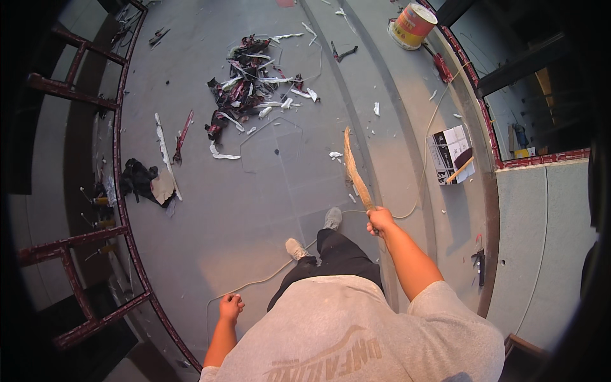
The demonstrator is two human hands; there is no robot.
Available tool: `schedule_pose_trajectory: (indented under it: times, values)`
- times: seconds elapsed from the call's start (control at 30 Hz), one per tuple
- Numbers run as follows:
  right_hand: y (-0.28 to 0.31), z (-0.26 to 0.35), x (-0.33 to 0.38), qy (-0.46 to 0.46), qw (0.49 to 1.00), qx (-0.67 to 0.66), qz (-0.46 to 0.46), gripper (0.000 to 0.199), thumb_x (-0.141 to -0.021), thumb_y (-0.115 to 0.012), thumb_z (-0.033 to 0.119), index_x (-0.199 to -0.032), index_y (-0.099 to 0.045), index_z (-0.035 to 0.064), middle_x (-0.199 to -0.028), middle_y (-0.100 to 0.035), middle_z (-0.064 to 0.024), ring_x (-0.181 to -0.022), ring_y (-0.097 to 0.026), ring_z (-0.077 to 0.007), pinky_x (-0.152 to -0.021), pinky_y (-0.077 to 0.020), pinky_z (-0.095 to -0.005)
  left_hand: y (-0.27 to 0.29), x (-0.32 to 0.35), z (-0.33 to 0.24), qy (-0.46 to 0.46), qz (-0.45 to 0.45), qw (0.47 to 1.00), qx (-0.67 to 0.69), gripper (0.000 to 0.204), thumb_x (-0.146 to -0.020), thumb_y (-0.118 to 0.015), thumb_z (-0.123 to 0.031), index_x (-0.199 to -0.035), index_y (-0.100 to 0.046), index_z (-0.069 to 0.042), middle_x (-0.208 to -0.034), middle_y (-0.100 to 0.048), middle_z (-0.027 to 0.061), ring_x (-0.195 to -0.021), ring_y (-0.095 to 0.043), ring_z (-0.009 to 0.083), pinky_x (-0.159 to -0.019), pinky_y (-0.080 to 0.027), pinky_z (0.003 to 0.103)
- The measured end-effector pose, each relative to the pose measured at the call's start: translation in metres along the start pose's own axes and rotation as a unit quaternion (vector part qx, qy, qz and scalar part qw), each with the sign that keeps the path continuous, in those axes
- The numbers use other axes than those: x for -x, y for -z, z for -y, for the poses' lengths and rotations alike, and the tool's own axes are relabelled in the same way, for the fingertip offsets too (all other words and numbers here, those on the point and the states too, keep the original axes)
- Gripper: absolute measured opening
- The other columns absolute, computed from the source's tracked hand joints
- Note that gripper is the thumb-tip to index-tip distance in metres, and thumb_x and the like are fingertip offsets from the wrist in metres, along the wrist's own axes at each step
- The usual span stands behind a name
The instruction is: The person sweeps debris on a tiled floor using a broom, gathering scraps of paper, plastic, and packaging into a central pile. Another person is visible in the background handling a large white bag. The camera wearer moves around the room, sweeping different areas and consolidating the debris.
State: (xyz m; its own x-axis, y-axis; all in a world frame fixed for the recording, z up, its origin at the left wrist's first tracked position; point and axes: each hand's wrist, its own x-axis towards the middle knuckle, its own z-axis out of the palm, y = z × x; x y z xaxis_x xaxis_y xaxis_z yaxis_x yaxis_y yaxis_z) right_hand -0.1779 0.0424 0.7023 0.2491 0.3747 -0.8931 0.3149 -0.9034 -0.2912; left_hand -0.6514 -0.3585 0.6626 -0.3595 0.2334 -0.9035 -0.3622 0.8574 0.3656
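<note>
My right hand (pixel 380 221) grips the lower end of a long, rough strip of wood (pixel 357 169). The strip points away from me, bent and narrowing toward its far end. At the lower left my left hand (pixel 231 307) hangs with its fingers curled in, and nothing shows in it. A pale cable (pixel 267 277) on the floor passes close by that hand in the view. Beyond my feet lies a heap of torn dark film and white strips (pixel 245 83).
Wide steps run along the right, with a tub (pixel 414 27) and a printed box (pixel 450 156) standing there. Dark red framing (pixel 121 140) borders the left side. Black scraps (pixel 143 181) and a long white strip (pixel 164 148) lie on the floor. A black-handled tool (pixel 480 264) lies at right.
</note>
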Motion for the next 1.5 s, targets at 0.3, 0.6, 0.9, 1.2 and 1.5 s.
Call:
schedule_pose_trajectory:
  times: [0.3, 0.6, 0.9, 1.2, 1.5]
  values:
    - [-0.065, 0.032, -0.133, -0.105, 0.986, -0.129, 0.003, 0.03, -0.091, -0.045, 0.008, -0.118, -0.054, -0.0017, -0.075, -0.062, -0.0194, -0.05, -0.055, -0.0208, -0.04, -0.0455, -0.0333, -0.024, 0.004, -0.046, 0.005, -0.053, 0.998, -0.027, 0.022, -0.092, -0.066, -0.018, -0.102, -0.06, 0.001, -0.078, -0.062, 0.0055, -0.061, -0.06, 0.0143, -0.049, -0.046, 0.027]
    - [-0.012, 0.173, -0.119, 0.042, 0.982, -0.155, 0.096, 0.043, -0.093, -0.059, 0.018, -0.134, -0.051, 0.0093, -0.068, -0.057, -0.0062, -0.048, -0.052, -0.0147, -0.038, -0.0395, -0.0304, -0.129, 0.012, -0.237, -0.016, -0.066, 0.995, -0.07, 0.023, -0.092, -0.064, -0.013, -0.108, -0.061, 0.003, -0.087, -0.064, 0.0077, -0.066, -0.062, 0.0148, -0.05, -0.045, 0.026]
    - [0.104, 0.107, -0.028, 0.037, 0.998, -0.04, -0.012, 0.035, -0.092, -0.059, 0.016, -0.127, -0.055, 0.0104, -0.067, -0.054, -0.0026, -0.045, -0.052, -0.0135, -0.037, -0.0417, -0.0298, -0.251, 0.0, -0.412, -0.165, 0.049, 0.973, -0.153, 0.034, -0.094, -0.063, -0.018, -0.119, -0.06, 0.005, -0.094, -0.066, 0.0074, -0.079, -0.063, 0.014, -0.067, -0.049, 0.027]
    - [0.084, 0.019, -0.057, -0.351, 0.841, -0.41, 0.037, 0.014, -0.095, -0.059, 0.021, -0.097, -0.053, 0.0098, -0.069, -0.056, -0.0051, -0.052, -0.056, -0.0142, -0.04, -0.0437, -0.0276, -0.199, -0.1, -0.428, -0.029, 0.072, 0.959, -0.273, 0.025, -0.092, -0.065, -0.02, -0.107, -0.063, -0.001, -0.087, -0.065, 0.0052, -0.07, -0.063, 0.015, -0.058, -0.047, 0.029]
    - [-0.014, 0.168, -0.179, -0.231, 0.894, -0.382, -0.033, 0.012, -0.094, -0.058, 0.019, -0.101, -0.056, 0.0102, -0.073, -0.057, -0.0096, -0.054, -0.056, -0.0183, -0.041, -0.0459, -0.0309, -0.149, -0.153, -0.583, -0.136, 0.094, 0.928, -0.334, 0.022, -0.094, -0.063, -0.019, -0.107, -0.063, -0.001, -0.087, -0.065, 0.0041, -0.07, -0.063, 0.0143, -0.059, -0.047, 0.028]
